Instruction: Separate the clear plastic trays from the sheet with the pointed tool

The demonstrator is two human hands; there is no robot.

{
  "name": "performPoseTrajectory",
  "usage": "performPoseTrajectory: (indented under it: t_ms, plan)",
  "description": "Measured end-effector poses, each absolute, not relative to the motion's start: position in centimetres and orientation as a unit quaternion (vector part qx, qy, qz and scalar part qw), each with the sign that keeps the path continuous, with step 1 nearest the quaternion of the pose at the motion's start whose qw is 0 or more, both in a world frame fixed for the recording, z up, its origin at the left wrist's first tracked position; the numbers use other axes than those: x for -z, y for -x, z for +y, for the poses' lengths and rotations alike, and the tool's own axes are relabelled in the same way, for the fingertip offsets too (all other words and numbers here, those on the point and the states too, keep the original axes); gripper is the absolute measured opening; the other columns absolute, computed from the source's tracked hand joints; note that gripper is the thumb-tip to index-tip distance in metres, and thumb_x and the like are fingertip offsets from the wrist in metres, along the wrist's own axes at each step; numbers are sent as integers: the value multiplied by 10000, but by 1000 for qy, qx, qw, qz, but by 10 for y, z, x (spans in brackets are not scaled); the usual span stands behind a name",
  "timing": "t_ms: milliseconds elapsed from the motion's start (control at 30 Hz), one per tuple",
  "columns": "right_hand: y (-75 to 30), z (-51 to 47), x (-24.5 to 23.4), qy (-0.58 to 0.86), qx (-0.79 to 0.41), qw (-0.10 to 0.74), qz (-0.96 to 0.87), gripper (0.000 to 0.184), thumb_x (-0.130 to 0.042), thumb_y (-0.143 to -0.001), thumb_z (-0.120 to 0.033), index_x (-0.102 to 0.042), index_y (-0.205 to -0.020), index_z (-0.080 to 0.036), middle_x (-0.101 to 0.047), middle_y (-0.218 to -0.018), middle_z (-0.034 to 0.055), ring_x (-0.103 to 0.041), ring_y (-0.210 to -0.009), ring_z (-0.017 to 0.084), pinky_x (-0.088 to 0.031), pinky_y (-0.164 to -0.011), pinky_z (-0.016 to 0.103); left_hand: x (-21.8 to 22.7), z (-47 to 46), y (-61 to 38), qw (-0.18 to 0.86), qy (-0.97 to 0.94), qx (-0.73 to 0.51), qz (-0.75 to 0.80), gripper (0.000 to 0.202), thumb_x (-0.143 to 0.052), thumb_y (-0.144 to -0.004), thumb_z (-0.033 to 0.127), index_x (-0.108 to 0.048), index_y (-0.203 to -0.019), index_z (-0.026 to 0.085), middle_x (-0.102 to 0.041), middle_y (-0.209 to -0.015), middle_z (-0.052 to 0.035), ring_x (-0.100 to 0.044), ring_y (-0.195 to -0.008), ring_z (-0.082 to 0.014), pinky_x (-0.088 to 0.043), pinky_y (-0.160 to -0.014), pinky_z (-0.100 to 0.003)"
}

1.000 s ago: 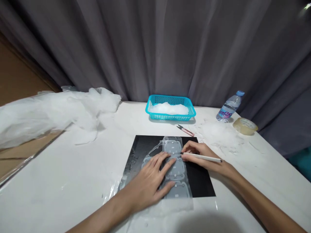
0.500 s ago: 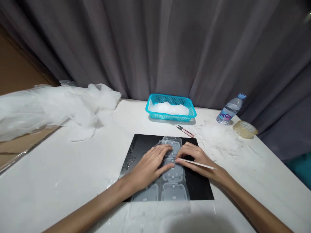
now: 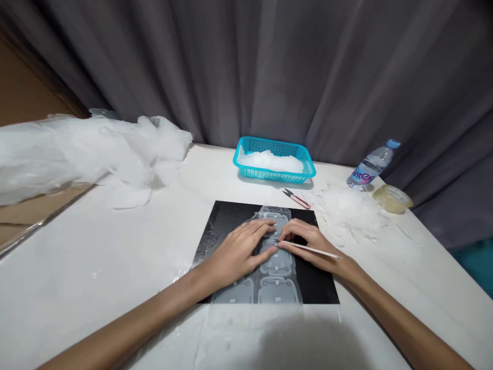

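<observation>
So the left hand [image 3: 236, 253] was lying loosely open, palm down with the fingers a bit spread, pressing on a clear plastic sheet [image 3: 279, 292] and not gripping anything. The right hand [image 3: 311, 244] was pinched closed around a thin white pen [image 3: 316, 251], its tip end down at the sheet, just right of the left thumb. The sheet lay over a black board [image 3: 318, 288] on the near middle of the white counter [image 3: 127, 257], hanging past the board's near edge. Far side had a blue basket [image 3: 274, 176] with white fluff [image 3: 271, 161] in it, and some little snips [image 3: 297, 199] sat between basket and board. Over on the far right were a water bottle [image 3: 372, 165] and a tape roll [image 3: 392, 199].
</observation>
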State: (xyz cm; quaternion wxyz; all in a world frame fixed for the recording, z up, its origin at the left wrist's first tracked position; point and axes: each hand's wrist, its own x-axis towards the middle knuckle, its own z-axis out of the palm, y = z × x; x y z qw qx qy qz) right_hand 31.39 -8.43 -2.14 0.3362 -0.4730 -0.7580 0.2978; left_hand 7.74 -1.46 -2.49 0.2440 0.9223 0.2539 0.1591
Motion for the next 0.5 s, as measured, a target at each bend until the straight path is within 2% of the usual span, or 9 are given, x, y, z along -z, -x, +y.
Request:
performPoseTrajectory:
  t_ms: [267,500]
  plan:
    - [-314,-85,25,455,-255,325,-789,108,-569,-1066,-311,-615,-1008,-231,-647,-1049,46,-621,-1043,196,-493,-952,344,24,-16,-80,221,-927,-162,256,393,-552,-1056,443,-577,-1382,224,-625,-1484,-85,-557,-1404,-271,-418,-1193,-464]
    - [-312,-84,28,443,-210,326,-808,114,-552,-1073,-296,-592,-994,-224,-640,-1029,62,-629,-1024,204,-512,-921,346,26,-14,-82,191,-935,-137,264,494,-558,-1035,456,-561,-1420,146,-624,-1485,-138,-571,-1387,-321,-426,-1183,-510]
